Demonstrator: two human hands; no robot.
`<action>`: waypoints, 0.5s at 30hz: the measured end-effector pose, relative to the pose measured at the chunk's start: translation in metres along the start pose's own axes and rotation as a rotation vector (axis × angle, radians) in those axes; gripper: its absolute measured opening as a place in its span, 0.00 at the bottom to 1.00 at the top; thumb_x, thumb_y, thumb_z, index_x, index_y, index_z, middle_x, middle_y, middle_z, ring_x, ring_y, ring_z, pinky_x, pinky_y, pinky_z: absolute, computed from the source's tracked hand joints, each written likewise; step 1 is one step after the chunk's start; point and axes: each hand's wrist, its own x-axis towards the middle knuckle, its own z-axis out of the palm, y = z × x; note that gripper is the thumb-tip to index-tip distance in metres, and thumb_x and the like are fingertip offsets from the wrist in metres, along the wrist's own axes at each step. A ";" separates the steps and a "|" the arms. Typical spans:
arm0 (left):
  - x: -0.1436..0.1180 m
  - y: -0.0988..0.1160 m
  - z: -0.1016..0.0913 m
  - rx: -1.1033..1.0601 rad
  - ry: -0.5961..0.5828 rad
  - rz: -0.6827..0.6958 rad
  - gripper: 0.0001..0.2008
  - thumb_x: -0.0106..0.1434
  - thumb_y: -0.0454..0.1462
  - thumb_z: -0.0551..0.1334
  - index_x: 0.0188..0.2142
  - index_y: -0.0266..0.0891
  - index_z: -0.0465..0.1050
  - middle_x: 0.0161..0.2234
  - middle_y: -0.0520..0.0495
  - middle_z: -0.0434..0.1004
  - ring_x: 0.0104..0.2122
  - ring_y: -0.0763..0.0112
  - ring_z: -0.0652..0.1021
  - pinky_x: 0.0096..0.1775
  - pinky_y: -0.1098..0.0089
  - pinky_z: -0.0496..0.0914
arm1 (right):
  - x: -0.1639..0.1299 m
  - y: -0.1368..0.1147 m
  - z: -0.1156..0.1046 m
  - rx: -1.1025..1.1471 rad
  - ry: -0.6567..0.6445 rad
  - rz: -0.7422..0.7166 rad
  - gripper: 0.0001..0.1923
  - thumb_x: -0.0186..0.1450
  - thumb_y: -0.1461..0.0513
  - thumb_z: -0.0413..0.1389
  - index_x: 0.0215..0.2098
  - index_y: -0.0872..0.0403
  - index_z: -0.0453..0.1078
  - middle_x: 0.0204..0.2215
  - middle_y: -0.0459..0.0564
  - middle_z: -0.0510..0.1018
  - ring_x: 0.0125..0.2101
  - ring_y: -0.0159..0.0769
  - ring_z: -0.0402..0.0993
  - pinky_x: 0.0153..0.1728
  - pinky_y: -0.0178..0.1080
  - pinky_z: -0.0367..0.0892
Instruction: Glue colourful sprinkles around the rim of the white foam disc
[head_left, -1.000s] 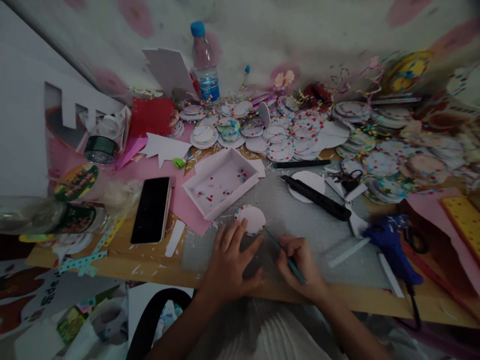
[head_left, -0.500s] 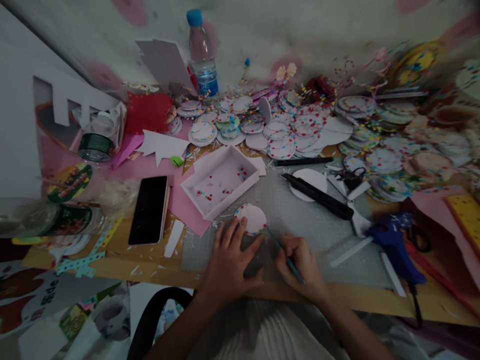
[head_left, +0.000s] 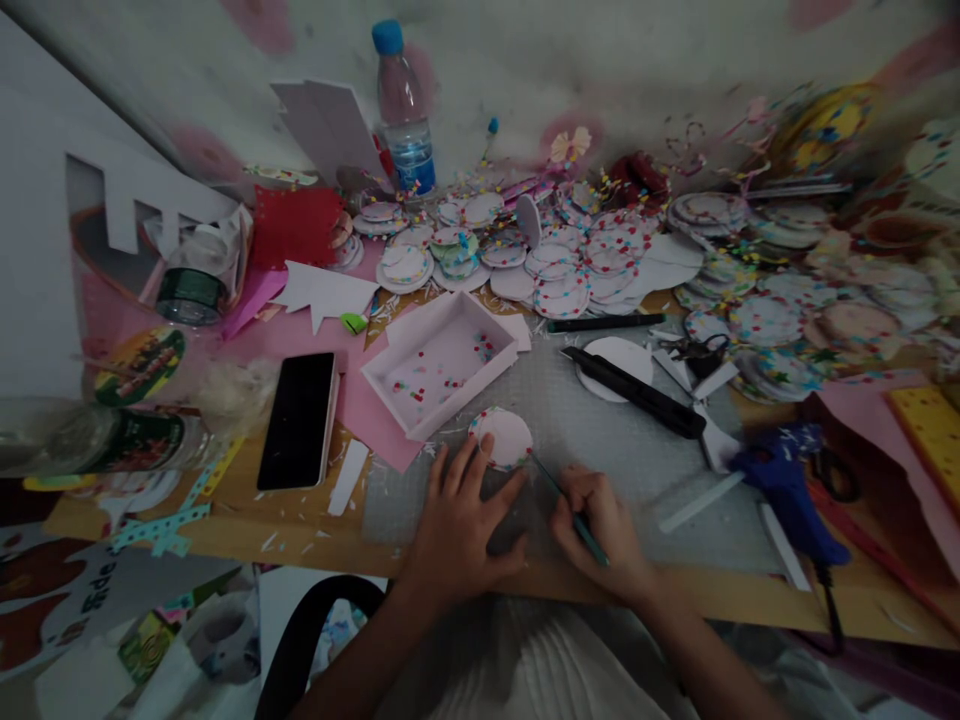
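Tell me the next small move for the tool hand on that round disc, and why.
Probably draw the thin tool a little further along the disc's edge: its tip sits at the disc's lower right rim, the right hand grips it like a pen, and the left hand pins the disc.

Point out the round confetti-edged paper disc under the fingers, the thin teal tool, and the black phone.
Round confetti-edged paper disc (head_left: 504,436), head view, on its pale centre.
Thin teal tool (head_left: 589,539), head view, on the shaft below the right hand's fingers.
Black phone (head_left: 298,419), head view, on the middle of its dark screen.
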 end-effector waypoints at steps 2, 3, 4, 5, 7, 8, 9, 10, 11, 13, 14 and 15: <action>0.000 0.000 -0.001 -0.003 -0.003 -0.003 0.30 0.59 0.49 0.61 0.61 0.48 0.63 0.68 0.38 0.47 0.65 0.43 0.53 0.61 0.43 0.46 | 0.000 0.000 0.000 0.005 0.001 0.004 0.13 0.60 0.71 0.49 0.33 0.49 0.51 0.24 0.40 0.61 0.23 0.30 0.62 0.25 0.34 0.61; 0.000 0.000 -0.001 -0.004 -0.006 -0.003 0.30 0.59 0.49 0.61 0.61 0.48 0.63 0.67 0.37 0.47 0.65 0.43 0.53 0.61 0.43 0.46 | 0.000 -0.001 0.000 0.007 0.007 0.009 0.13 0.60 0.71 0.49 0.33 0.49 0.50 0.24 0.40 0.61 0.23 0.30 0.62 0.24 0.34 0.61; 0.000 0.000 -0.001 -0.005 -0.009 -0.002 0.30 0.59 0.49 0.61 0.61 0.48 0.64 0.67 0.37 0.47 0.65 0.43 0.53 0.61 0.42 0.46 | 0.000 -0.001 0.000 0.009 0.017 0.017 0.13 0.60 0.71 0.49 0.32 0.49 0.50 0.24 0.40 0.61 0.23 0.30 0.62 0.24 0.34 0.62; 0.001 0.000 -0.001 -0.004 -0.011 -0.003 0.30 0.60 0.50 0.61 0.61 0.48 0.64 0.67 0.37 0.47 0.65 0.43 0.53 0.61 0.42 0.46 | 0.000 -0.001 0.000 0.010 0.031 0.027 0.13 0.60 0.71 0.49 0.32 0.49 0.50 0.24 0.41 0.61 0.24 0.30 0.62 0.24 0.34 0.62; 0.001 0.001 -0.001 -0.001 -0.007 -0.002 0.30 0.60 0.50 0.61 0.61 0.48 0.63 0.67 0.36 0.47 0.65 0.43 0.53 0.61 0.42 0.46 | 0.000 -0.002 0.000 0.009 0.058 0.046 0.13 0.60 0.71 0.50 0.33 0.49 0.50 0.25 0.41 0.62 0.24 0.31 0.63 0.25 0.34 0.62; 0.001 0.001 -0.001 0.000 -0.004 -0.001 0.30 0.60 0.50 0.61 0.61 0.48 0.63 0.67 0.36 0.47 0.65 0.43 0.53 0.61 0.42 0.46 | 0.000 -0.003 0.000 0.008 0.067 0.053 0.13 0.60 0.71 0.50 0.33 0.49 0.50 0.25 0.41 0.62 0.25 0.31 0.63 0.25 0.34 0.62; 0.001 0.001 -0.001 0.001 -0.003 -0.001 0.31 0.60 0.50 0.61 0.61 0.48 0.63 0.67 0.37 0.47 0.65 0.43 0.53 0.61 0.42 0.46 | 0.000 -0.003 0.000 0.007 0.068 0.057 0.13 0.60 0.71 0.50 0.33 0.49 0.51 0.25 0.42 0.62 0.25 0.31 0.64 0.25 0.34 0.62; 0.000 0.001 -0.001 0.002 -0.003 -0.002 0.31 0.60 0.49 0.61 0.61 0.48 0.63 0.67 0.37 0.47 0.65 0.43 0.53 0.61 0.42 0.46 | 0.001 -0.003 0.000 0.005 0.064 0.061 0.13 0.60 0.71 0.50 0.33 0.49 0.51 0.25 0.42 0.62 0.25 0.31 0.64 0.24 0.34 0.63; 0.000 0.001 -0.001 0.001 -0.005 -0.004 0.30 0.60 0.49 0.61 0.61 0.48 0.63 0.67 0.37 0.47 0.65 0.43 0.53 0.61 0.42 0.46 | 0.001 -0.004 0.000 0.003 0.058 0.065 0.13 0.60 0.71 0.50 0.33 0.49 0.51 0.25 0.42 0.62 0.25 0.31 0.63 0.24 0.34 0.63; 0.000 0.001 -0.001 0.000 -0.011 -0.009 0.30 0.60 0.49 0.61 0.61 0.48 0.63 0.67 0.37 0.47 0.65 0.43 0.53 0.61 0.43 0.46 | 0.002 -0.004 -0.001 0.002 0.049 0.071 0.13 0.60 0.70 0.50 0.33 0.49 0.51 0.25 0.41 0.62 0.24 0.30 0.63 0.24 0.34 0.63; 0.000 0.001 -0.002 -0.001 -0.015 -0.011 0.30 0.60 0.49 0.60 0.61 0.48 0.63 0.67 0.37 0.47 0.65 0.44 0.53 0.61 0.43 0.46 | 0.002 -0.005 -0.001 0.006 0.049 0.072 0.13 0.60 0.71 0.50 0.33 0.49 0.51 0.25 0.41 0.62 0.24 0.30 0.63 0.24 0.34 0.63; 0.000 0.001 -0.002 -0.002 -0.018 -0.011 0.30 0.60 0.49 0.60 0.61 0.48 0.63 0.67 0.37 0.47 0.65 0.44 0.52 0.61 0.43 0.47 | 0.002 -0.005 -0.001 0.011 0.052 0.072 0.13 0.60 0.71 0.50 0.33 0.49 0.51 0.25 0.41 0.62 0.24 0.30 0.63 0.24 0.34 0.62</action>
